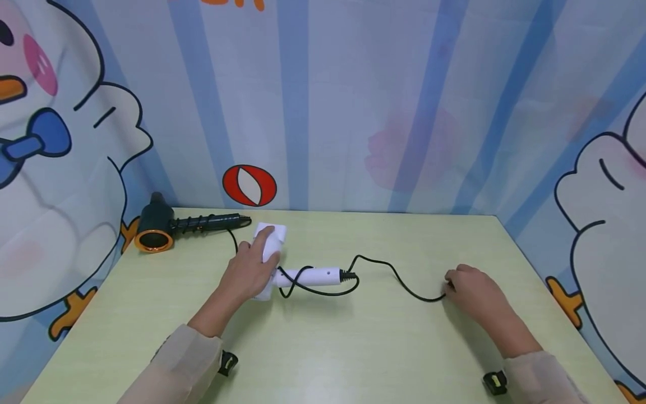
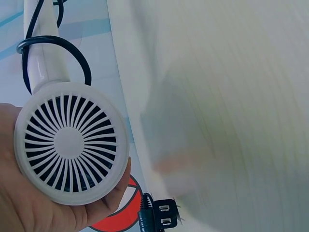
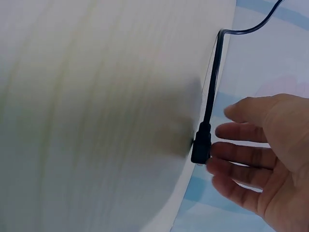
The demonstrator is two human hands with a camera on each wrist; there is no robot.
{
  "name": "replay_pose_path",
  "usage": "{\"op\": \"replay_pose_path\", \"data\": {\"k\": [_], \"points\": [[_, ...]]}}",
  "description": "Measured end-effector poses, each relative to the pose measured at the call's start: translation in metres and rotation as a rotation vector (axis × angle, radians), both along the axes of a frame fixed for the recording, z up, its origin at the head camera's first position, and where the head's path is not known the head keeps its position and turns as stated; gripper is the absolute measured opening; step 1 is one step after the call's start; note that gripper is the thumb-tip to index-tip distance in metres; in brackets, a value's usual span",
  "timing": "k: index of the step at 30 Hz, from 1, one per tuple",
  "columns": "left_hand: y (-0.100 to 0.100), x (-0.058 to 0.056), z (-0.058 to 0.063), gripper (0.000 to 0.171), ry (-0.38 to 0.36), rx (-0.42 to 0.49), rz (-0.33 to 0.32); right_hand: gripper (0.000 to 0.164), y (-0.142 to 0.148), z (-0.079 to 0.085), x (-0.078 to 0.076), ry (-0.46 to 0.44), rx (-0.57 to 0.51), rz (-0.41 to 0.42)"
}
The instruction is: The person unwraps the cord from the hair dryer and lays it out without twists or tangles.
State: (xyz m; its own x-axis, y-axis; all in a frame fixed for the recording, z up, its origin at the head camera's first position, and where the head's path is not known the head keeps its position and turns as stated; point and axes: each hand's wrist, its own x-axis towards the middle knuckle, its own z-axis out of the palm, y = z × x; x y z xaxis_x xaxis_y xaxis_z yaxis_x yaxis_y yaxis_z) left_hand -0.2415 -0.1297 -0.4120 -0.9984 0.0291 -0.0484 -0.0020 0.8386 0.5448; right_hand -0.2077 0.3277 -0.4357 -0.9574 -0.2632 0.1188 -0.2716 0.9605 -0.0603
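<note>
A white hair dryer point(image 1: 310, 276) lies on the table with its handle pointing right. My left hand point(image 1: 250, 268) grips its head; in the left wrist view the round slotted grille point(image 2: 69, 142) rests in the palm, fingers around its rim. Part of its black cord point(image 1: 323, 290) loops loosely about the handle, and the rest runs right to my right hand point(image 1: 474, 293). In the right wrist view the black plug point(image 3: 201, 147) is right at the fingertips point(image 3: 217, 166) of that hand, with the thumb and fingers apart and loosely bent.
A dark hair dryer point(image 1: 212, 223) with an orange-rimmed nozzle lies at the back left, its cord wound about the handle. Behind the pale table point(image 1: 353, 353) hangs a blue striped backdrop point(image 1: 333, 112) with cartoon figures.
</note>
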Motion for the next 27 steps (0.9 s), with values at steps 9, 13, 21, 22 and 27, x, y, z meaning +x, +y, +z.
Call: {"op": "replay_pose_path", "data": {"k": [9, 13, 21, 22, 27], "points": [[0.001, -0.001, 0.0, 0.066, 0.008, -0.002, 0.002, 0.073, -0.017, -0.001, 0.001, 0.15, -0.07, -0.054], [0.002, 0.0, 0.0, 0.066, 0.004, -0.01, 0.003, 0.092, -0.026, 0.003, 0.002, 0.187, -0.121, -0.07], [0.003, 0.002, 0.001, 0.066, 0.0, -0.022, 0.007, 0.098, -0.037, 0.009, 0.002, 0.189, -0.118, -0.074], [0.003, 0.002, 0.001, 0.066, 0.0, -0.024, 0.008, 0.098, -0.038, 0.009, 0.002, 0.185, -0.118, -0.075], [0.004, 0.003, 0.003, 0.066, 0.001, -0.028, 0.009, 0.099, -0.046, 0.009, -0.003, 0.169, -0.117, -0.075]]}}
